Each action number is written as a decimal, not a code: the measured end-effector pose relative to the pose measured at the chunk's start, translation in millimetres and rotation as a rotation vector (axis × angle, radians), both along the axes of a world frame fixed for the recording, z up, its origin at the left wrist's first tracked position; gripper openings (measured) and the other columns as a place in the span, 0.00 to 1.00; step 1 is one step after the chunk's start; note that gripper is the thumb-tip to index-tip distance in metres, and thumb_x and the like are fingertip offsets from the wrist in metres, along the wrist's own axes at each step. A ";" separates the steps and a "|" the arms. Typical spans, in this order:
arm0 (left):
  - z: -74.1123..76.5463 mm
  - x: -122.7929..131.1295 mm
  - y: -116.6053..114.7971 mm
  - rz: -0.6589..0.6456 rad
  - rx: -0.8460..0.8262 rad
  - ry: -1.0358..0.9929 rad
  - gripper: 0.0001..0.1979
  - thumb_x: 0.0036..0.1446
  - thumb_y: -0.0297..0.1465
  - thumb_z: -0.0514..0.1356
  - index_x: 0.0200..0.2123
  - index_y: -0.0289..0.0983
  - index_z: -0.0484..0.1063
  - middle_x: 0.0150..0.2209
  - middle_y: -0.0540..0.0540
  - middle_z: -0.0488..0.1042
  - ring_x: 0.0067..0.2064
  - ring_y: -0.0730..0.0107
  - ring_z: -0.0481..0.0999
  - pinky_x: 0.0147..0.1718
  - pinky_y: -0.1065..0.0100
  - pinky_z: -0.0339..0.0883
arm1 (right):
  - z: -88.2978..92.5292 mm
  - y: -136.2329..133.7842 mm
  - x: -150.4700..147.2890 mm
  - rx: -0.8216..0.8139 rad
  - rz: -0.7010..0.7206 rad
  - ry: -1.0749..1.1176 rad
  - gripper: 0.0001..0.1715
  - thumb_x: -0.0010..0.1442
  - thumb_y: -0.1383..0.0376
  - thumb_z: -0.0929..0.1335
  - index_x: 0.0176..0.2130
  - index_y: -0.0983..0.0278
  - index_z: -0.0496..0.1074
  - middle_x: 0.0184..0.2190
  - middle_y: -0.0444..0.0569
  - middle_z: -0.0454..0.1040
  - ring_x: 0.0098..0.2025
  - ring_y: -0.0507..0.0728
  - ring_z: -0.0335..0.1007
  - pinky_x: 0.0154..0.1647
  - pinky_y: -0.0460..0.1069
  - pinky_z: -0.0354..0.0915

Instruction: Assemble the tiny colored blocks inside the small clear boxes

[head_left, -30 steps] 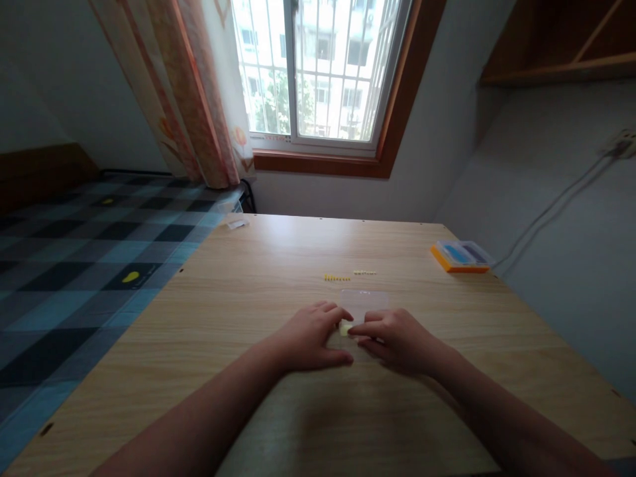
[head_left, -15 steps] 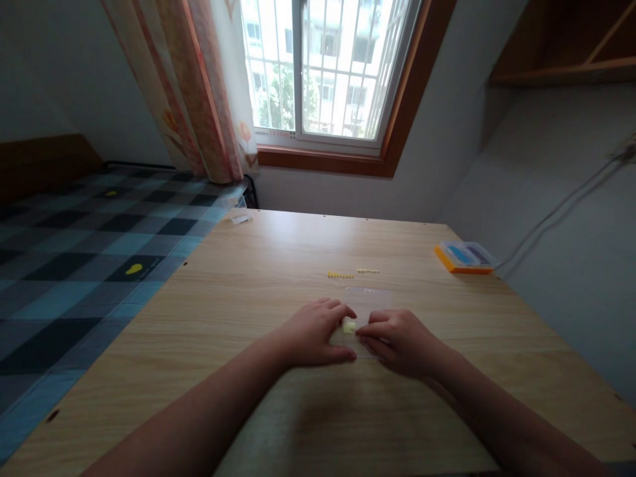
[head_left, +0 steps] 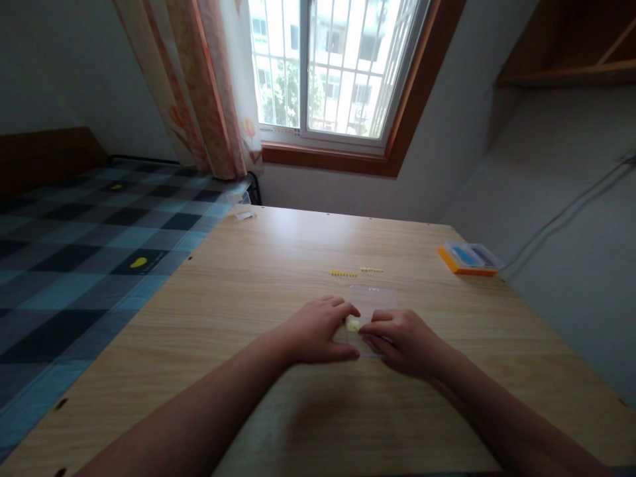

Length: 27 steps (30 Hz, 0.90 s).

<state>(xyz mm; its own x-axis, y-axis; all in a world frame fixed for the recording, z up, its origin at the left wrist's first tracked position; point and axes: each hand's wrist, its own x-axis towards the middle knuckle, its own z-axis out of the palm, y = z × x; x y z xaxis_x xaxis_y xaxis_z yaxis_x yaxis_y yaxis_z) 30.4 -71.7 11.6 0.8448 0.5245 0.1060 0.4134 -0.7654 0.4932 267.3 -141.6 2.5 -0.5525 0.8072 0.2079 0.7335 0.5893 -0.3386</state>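
Note:
A clear, flat plastic sheet or plate [head_left: 375, 301] lies on the wooden table. On its left part sits a small pale yellow block [head_left: 352, 326], between my two hands. My left hand [head_left: 325, 331] rests at the plate's left edge with thumb and fingers apart around the block's left side. My right hand [head_left: 400, 338] is over the plate's right part, its fingers pinched together with the tips close to the block. What those fingertips hold, if anything, is too small to make out.
Beyond the plate lie a row of small yellow pieces [head_left: 344, 273] and a row of small cream pieces [head_left: 371, 270]. An orange box with a clear lid [head_left: 468, 258] sits at the table's right edge. Clear plastic containers [head_left: 243, 199] are at the far left corner, beside a checked bed [head_left: 163, 225].
The camera view has shifted slightly, moving the scene a little to the right. Both hands keep nearly the same pose around the block.

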 end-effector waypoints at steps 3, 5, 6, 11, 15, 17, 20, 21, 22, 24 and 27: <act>0.3 0.1 -0.3 0.001 0.003 0.003 0.29 0.52 0.45 0.70 0.54 0.41 0.72 0.48 0.43 0.77 0.53 0.50 0.74 0.52 0.55 0.67 | 0.4 -0.1 -0.4 -0.002 0.002 -0.009 0.11 0.66 0.67 0.66 0.39 0.59 0.79 0.32 0.46 0.77 0.32 0.53 0.71 0.34 0.48 0.59; 0.4 0.0 -0.4 -0.003 0.000 0.005 0.29 0.52 0.44 0.71 0.55 0.41 0.72 0.49 0.43 0.77 0.53 0.50 0.74 0.52 0.55 0.67 | 0.6 -0.2 -0.6 -0.001 0.002 -0.006 0.11 0.67 0.67 0.66 0.39 0.58 0.79 0.32 0.46 0.77 0.32 0.53 0.71 0.34 0.48 0.60; 0.4 0.0 -0.5 -0.003 -0.004 0.005 0.29 0.52 0.44 0.71 0.55 0.41 0.72 0.49 0.43 0.77 0.53 0.50 0.74 0.52 0.55 0.67 | 0.6 -0.3 -0.8 0.000 0.001 0.000 0.11 0.67 0.67 0.66 0.39 0.59 0.80 0.32 0.46 0.77 0.32 0.53 0.71 0.34 0.48 0.60; -0.2 -0.2 0.0 -0.006 -0.014 0.008 0.29 0.52 0.45 0.70 0.55 0.42 0.72 0.49 0.43 0.77 0.53 0.50 0.74 0.53 0.55 0.66 | 0.5 -0.4 -2.1 0.007 -0.001 -0.003 0.12 0.68 0.66 0.65 0.39 0.60 0.79 0.32 0.47 0.77 0.31 0.53 0.71 0.34 0.48 0.60; -1.3 0.0 0.2 -0.005 0.001 0.005 0.29 0.52 0.45 0.70 0.55 0.41 0.72 0.49 0.43 0.77 0.53 0.50 0.74 0.52 0.54 0.67 | -0.1 -0.3 -2.9 0.006 -0.012 -0.025 0.12 0.67 0.67 0.65 0.37 0.60 0.79 0.32 0.46 0.77 0.32 0.53 0.70 0.34 0.48 0.60; -1.9 0.1 0.1 -0.003 0.010 0.003 0.29 0.52 0.45 0.70 0.55 0.41 0.72 0.49 0.43 0.77 0.53 0.50 0.74 0.52 0.54 0.67 | -0.3 -0.2 -3.1 0.005 -0.020 -0.026 0.11 0.67 0.67 0.65 0.37 0.60 0.78 0.32 0.46 0.77 0.32 0.53 0.71 0.34 0.48 0.60; -2.3 0.2 0.1 -0.001 0.015 0.006 0.29 0.52 0.46 0.71 0.55 0.41 0.72 0.49 0.42 0.76 0.53 0.50 0.74 0.52 0.54 0.67 | -0.3 -0.4 -3.5 0.006 -0.028 -0.036 0.12 0.67 0.67 0.65 0.36 0.60 0.78 0.32 0.46 0.76 0.32 0.53 0.71 0.35 0.48 0.60; -2.3 0.2 0.1 0.000 0.015 0.008 0.29 0.52 0.46 0.71 0.55 0.41 0.72 0.50 0.42 0.76 0.53 0.50 0.74 0.52 0.54 0.67 | -0.1 -0.5 -3.7 0.005 -0.030 -0.038 0.12 0.68 0.67 0.65 0.36 0.60 0.78 0.32 0.46 0.76 0.32 0.53 0.71 0.35 0.48 0.60; -2.1 0.2 0.1 0.000 0.015 0.011 0.29 0.52 0.46 0.71 0.55 0.41 0.72 0.50 0.42 0.76 0.53 0.50 0.74 0.53 0.54 0.67 | 0.0 -0.6 -3.8 0.004 -0.032 -0.039 0.12 0.68 0.67 0.65 0.36 0.60 0.78 0.32 0.46 0.76 0.32 0.53 0.71 0.35 0.48 0.60; -1.2 0.2 0.1 -0.001 0.014 0.013 0.29 0.52 0.46 0.70 0.55 0.41 0.72 0.50 0.42 0.76 0.53 0.50 0.74 0.53 0.54 0.67 | 0.0 -0.6 -3.8 0.001 -0.034 -0.039 0.12 0.68 0.67 0.64 0.36 0.60 0.77 0.32 0.46 0.76 0.33 0.54 0.71 0.35 0.48 0.60; 0.9 -0.2 0.0 -0.011 0.015 0.011 0.29 0.52 0.46 0.70 0.55 0.40 0.72 0.50 0.42 0.76 0.53 0.50 0.74 0.52 0.54 0.67 | -0.3 -0.2 -3.0 -0.005 -0.041 -0.042 0.12 0.68 0.67 0.64 0.36 0.60 0.77 0.32 0.46 0.76 0.33 0.54 0.71 0.35 0.49 0.60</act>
